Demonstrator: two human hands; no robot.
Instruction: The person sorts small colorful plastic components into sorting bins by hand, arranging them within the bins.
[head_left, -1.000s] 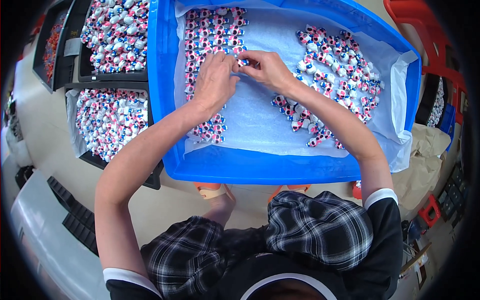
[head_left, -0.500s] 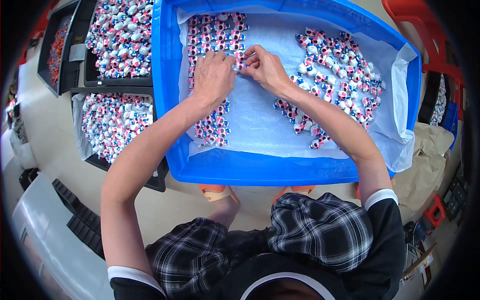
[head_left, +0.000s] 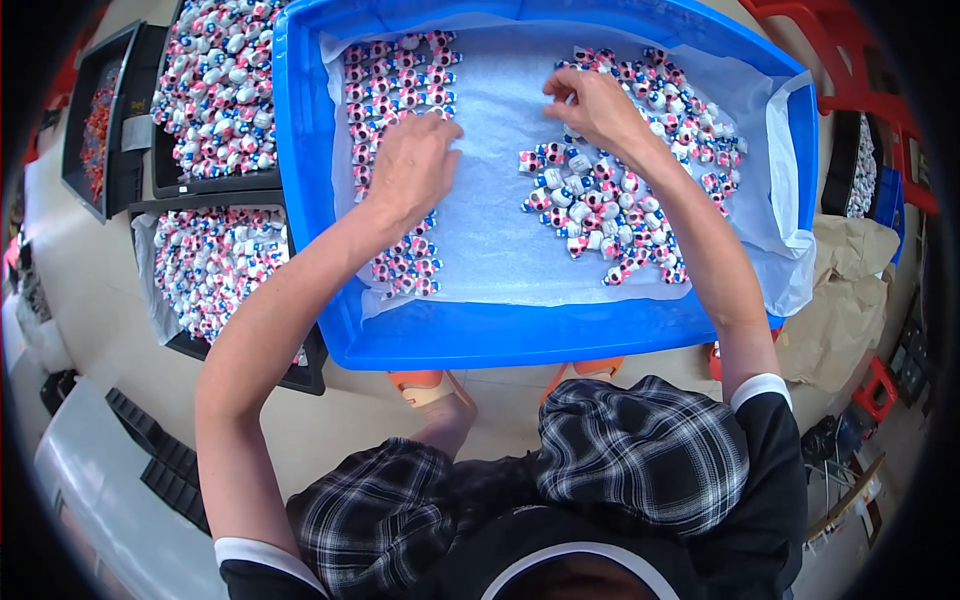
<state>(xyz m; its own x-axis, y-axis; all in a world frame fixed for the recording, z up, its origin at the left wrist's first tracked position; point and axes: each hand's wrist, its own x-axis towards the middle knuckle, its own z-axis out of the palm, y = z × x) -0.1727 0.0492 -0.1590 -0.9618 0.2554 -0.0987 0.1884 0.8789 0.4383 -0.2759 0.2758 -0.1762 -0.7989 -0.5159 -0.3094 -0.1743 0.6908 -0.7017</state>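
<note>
Small pink, white and blue figurines with dark eye patches (head_left: 405, 78) lie in neat rows along the left side of a big blue tub (head_left: 480, 340) lined with white paper. My left hand (head_left: 412, 168) rests over the middle of these rows, thumb and forefinger apart, covering some figurines; its other fingertips are partly hidden. To the right lies a loose heap of the same figurines (head_left: 625, 215), turned every way. Above the heap's upper left edge is my right hand (head_left: 605, 110), its fingers curved and apart from the thumb, with no figurine visible between them.
Black crates of figurines (head_left: 215, 180) stand on the floor left of the tub, beside a dark tray of small red-orange pieces (head_left: 98, 130). Red plastic stools (head_left: 840, 50) are at the upper right. Brown paper (head_left: 840, 300) lies right of the tub.
My right hand has left the rows and moved right to the heap. My left hand stays over the rows, its thumb now farther from the fingers. The view has shifted slightly.
</note>
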